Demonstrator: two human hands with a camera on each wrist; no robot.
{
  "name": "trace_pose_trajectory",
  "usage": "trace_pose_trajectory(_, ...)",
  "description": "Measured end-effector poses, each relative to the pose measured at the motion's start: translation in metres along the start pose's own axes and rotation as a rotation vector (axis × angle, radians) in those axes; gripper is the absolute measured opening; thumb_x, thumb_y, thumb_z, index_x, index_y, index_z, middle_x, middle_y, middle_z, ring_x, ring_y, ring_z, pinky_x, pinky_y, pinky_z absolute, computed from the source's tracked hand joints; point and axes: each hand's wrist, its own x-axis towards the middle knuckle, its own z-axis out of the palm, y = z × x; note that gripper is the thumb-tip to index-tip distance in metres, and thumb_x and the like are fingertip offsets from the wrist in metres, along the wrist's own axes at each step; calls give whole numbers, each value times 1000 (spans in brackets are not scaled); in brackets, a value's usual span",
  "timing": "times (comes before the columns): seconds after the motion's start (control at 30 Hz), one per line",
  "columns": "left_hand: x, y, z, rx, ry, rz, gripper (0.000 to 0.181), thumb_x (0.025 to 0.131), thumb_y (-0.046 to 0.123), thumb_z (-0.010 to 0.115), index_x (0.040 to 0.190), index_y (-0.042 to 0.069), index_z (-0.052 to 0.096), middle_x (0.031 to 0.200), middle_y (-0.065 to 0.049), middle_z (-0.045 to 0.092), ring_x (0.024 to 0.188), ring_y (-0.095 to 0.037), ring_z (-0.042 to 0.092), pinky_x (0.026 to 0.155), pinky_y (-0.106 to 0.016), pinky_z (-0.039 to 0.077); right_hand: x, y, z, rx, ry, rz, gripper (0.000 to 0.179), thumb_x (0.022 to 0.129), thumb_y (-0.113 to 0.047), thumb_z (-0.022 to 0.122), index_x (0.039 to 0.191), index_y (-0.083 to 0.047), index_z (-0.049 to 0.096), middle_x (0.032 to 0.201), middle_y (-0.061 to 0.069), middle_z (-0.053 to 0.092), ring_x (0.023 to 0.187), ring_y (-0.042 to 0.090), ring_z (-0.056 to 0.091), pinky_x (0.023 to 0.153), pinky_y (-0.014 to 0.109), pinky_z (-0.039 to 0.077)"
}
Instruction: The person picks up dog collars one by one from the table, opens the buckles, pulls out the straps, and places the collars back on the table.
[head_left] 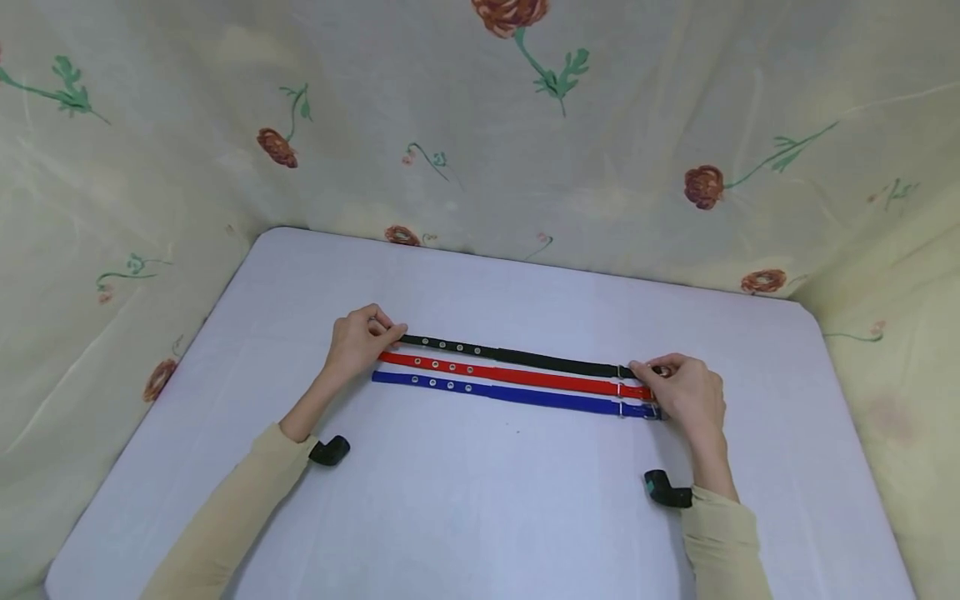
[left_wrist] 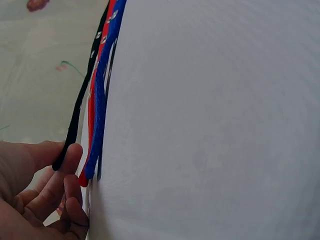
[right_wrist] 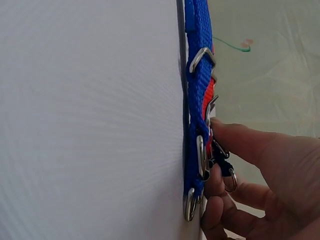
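Three strap collars lie side by side across the white table: a black collar [head_left: 555,362] farthest back, a red collar [head_left: 525,377] in the middle and a blue collar [head_left: 547,402] nearest. Each has metal eyelets toward its left end and metal fittings at the right. My left hand [head_left: 362,340] pinches the black collar's tip between thumb and fingers, a little off the table in the left wrist view. At the other end my right hand [head_left: 686,393] pinches the black collar by its buckle end, beside the red and blue buckles; my fingers partly hide the black buckle.
The white table [head_left: 450,500] has rounded corners and stands against floral curtains [head_left: 600,150] at the back and sides. A black wrist device [head_left: 330,451] shows at the left cuff and another black device [head_left: 666,490] at the right cuff.
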Motion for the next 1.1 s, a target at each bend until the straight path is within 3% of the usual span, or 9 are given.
trace_pose_trajectory(0.33, -2, 3, 8, 62, 43, -44, 30, 99, 32, 80, 97, 2, 75, 84, -16, 80, 74, -26, 71, 60, -22, 46, 0, 3, -3, 29, -18, -13, 53, 100, -51, 72, 120, -2, 76, 113, 25, 75, 92, 31, 62, 59, 30, 42)
trace_pose_trajectory(0.57, -5, 10, 10, 122, 15, -53, 32, 100, 30, 78, 98, -1, 73, 84, -18, 78, 67, -22, 66, 54, -21, 44, 0, 3, -1, 42, -41, -13, 54, 102, -50, 71, 125, -1, 71, 126, 29, 71, 103, 37, 62, 64, 29, 43)
trace_pose_trajectory(0.77, -5, 12, 15, 238, 23, -35, 35, 101, 31, 77, 100, -2, 68, 85, -18, 71, 75, -24, 61, 62, -25, 42, 0, 2, -1, 14, -64, -34, 55, 103, -49, 68, 128, 0, 68, 134, 34, 63, 111, 44, 60, 66, 30, 45)
trace_pose_trajectory(0.93, -3, 10, 18, 275, 49, -32, 41, 99, 33, 79, 110, -2, 61, 93, -20, 66, 82, -30, 58, 68, -32, 42, 0, 1, 1, -48, -79, -69, 55, 106, -49, 63, 130, 1, 63, 136, 39, 54, 114, 49, 56, 75, 47, 52)
trace_pose_trajectory(1.1, -7, 7, 19, 206, 69, -80, 42, 100, 34, 78, 117, 0, 61, 105, -22, 71, 94, -36, 62, 75, -40, 49, -2, 3, 7, -109, -76, -120, 51, 109, -47, 58, 128, 1, 58, 140, 47, 45, 112, 57, 56, 89, 67, 50)
